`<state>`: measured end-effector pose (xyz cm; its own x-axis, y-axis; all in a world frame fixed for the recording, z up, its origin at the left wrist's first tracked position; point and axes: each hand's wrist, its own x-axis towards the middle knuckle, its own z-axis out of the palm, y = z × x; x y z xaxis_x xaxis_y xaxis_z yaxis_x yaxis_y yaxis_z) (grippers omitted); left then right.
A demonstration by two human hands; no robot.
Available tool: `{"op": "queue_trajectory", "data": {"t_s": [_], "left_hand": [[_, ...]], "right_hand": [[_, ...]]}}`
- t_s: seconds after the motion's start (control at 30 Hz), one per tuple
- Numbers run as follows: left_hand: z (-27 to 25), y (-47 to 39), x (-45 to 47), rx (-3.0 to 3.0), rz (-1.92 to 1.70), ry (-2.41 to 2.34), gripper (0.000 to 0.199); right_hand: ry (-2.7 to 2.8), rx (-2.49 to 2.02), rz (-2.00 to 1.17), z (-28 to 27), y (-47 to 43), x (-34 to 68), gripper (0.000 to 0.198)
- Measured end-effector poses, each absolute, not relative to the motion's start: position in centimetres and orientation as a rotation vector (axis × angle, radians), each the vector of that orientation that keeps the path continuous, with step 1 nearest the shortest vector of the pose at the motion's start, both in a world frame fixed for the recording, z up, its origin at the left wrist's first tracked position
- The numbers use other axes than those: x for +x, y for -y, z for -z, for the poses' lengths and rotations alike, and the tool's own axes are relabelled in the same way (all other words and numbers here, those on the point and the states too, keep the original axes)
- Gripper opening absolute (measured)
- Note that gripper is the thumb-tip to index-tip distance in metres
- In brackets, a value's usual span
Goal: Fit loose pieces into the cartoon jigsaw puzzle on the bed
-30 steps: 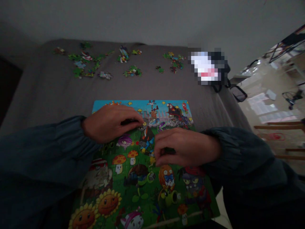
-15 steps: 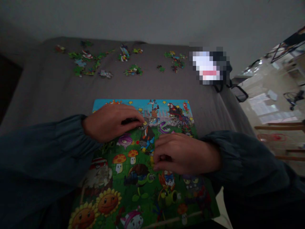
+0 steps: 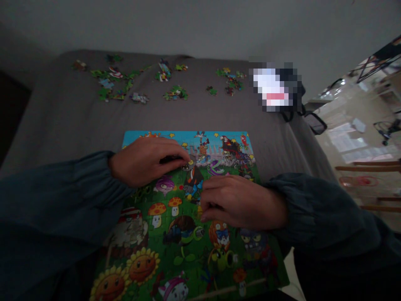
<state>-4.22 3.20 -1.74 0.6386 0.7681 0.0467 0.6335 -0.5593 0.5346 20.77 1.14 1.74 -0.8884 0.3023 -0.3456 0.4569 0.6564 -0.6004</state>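
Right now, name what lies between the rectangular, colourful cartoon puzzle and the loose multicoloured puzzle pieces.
In the head view, bare grey cloth separates the puzzle from the loose pieces.

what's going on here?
A person has both hands at a colourful jigsaw picture. The left hand has its fingertips at the grey figure in the upper middle; the right hand is curled over the area just right of centre. Whether either hand holds a piece, I can't tell. Loose puzzle pieces lie in scattered groups on the grey cloth, beyond the picture's far edge.
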Motion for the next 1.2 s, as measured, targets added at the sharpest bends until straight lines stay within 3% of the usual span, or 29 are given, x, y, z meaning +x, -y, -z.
{"op": "queue_trajectory", "data": {"t_s": [0.23, 0.33, 0.47, 0.6, 0.67, 0.93, 1.07, 1.2], "left_hand": [[1.2, -3.1, -3.9, 2.268, -0.429, -1.140, 0.025], [0.4, -2.7, -3.5, 1.940, -0.544, -1.186, 0.024], [-0.7, -2.1, -2.7, 1.414, -0.653, -1.065, 0.030], [-1.2, -1.7, -2.4, 1.094, -0.621, -0.918, 0.041], [-1.1, -1.6, -2.4, 1.042, -0.609, -0.892, 0.046], [-0.7, -1.1, -2.5, 1.019, -0.520, -0.900, 0.060], [-0.9, -1.1, -2.3, 1.120, -0.452, -0.859, 0.068], [-0.9, -1.5, -2.6, 1.267, -0.495, -0.867, 0.054]], "right_hand": [[-2.726, 0.601, 0.991, -1.6, -1.0, 20.8, 0.016], [-2.866, 0.620, 1.135, -1.6, -1.5, 21.1, 0.018], [-3.090, 1.014, 1.381, -1.5, -2.7, 21.3, 0.012], [-3.087, 1.226, 1.493, -0.8, -3.5, 21.3, 0.042], [-3.086, 1.214, 1.521, -0.5, -3.7, 21.3, 0.048], [-3.235, 1.025, 1.331, 0.0, -4.0, 21.2, 0.034], [-3.208, 1.028, 1.399, 0.0, -4.1, 21.2, 0.022], [-3.003, 0.955, 1.666, -1.7, -4.9, 22.1, 0.009]]}}
